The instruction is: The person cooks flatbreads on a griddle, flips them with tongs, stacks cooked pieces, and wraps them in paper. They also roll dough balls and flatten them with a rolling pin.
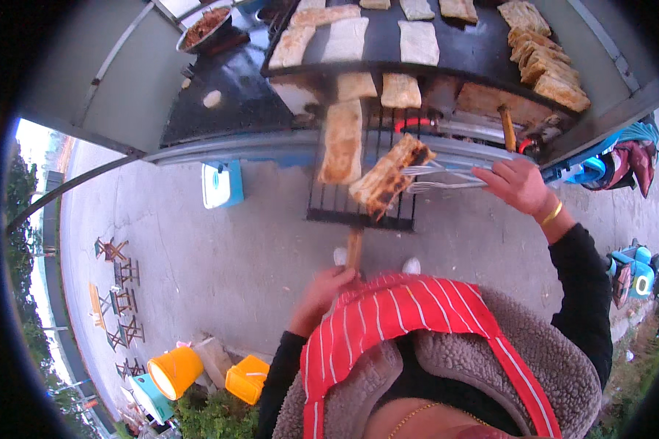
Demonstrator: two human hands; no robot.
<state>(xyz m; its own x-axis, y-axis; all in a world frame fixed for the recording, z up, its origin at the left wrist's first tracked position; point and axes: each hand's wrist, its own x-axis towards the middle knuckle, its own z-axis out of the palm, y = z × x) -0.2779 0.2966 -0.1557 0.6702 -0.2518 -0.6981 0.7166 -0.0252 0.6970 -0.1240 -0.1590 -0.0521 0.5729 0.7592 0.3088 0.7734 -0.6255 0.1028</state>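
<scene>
My left hand [325,291] grips the wooden handle [354,247] of a black wire grill rack [362,219], pulled out in front of the stove. My right hand [519,186] holds metal tongs [445,178], their wire tips around a charred, browned flatbread [392,175] that is tilted over the rack's right side. To its left, a long golden flatbread [342,142] lies flat on the wires. Farther in are a pale flatbread [357,85] and another browned one [401,91], close under the griddle's front edge.
Above is a black griddle [384,46] with several flatbreads; a row of browned ones [546,66] stands along its right side. A second wooden handle [507,129] juts from the stove front. A bowl of reddish filling [204,30] sits upper left. A blue-and-white box [221,184] stands on the ground.
</scene>
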